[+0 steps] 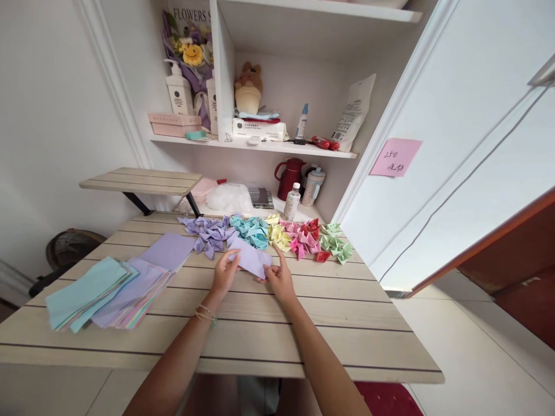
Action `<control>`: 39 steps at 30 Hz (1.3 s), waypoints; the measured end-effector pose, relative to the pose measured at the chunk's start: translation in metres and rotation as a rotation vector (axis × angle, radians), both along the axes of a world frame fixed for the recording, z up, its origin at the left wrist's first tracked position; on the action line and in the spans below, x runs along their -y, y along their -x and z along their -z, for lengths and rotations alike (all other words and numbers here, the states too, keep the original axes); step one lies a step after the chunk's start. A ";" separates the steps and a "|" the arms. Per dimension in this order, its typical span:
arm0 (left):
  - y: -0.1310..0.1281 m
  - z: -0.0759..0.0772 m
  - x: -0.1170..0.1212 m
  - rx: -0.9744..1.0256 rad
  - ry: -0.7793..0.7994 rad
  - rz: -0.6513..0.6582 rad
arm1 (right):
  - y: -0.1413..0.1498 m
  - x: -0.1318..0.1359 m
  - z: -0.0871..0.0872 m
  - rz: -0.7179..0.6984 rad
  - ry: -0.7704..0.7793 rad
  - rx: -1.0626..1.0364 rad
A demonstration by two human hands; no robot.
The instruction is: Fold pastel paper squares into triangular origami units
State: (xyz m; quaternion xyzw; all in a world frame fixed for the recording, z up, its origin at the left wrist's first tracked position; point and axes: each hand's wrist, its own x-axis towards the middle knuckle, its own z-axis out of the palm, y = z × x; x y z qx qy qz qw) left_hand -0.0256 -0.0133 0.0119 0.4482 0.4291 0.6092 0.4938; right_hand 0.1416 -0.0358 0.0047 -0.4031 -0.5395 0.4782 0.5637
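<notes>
A pale purple sheet of paper (250, 257) is held just above the table between both hands. My left hand (225, 271) pinches its left edge, thumb on top. My right hand (280, 278) grips the lower right corner between thumb and fingers, its index finger stretched upward. Behind the sheet lie folded paper pieces sorted by colour: purple (212, 234), blue (252, 232), yellow (280, 237), pink (303, 240) and green (337, 245), with a few red ones among the pink. To the left are stacks of coloured paper (130, 292) and a purple sheet (169, 251).
The slatted wooden table (347, 329) carries a small raised stand (143, 179) at its back left. A clear bottle (292, 202), a dark red jug (289, 178) and a tumbler (313, 188) stand behind the folded pieces. Shelves (255, 147) rise above.
</notes>
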 end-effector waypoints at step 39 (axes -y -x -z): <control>-0.007 0.007 0.005 -0.054 0.077 0.354 | -0.011 -0.009 0.007 0.119 -0.188 0.340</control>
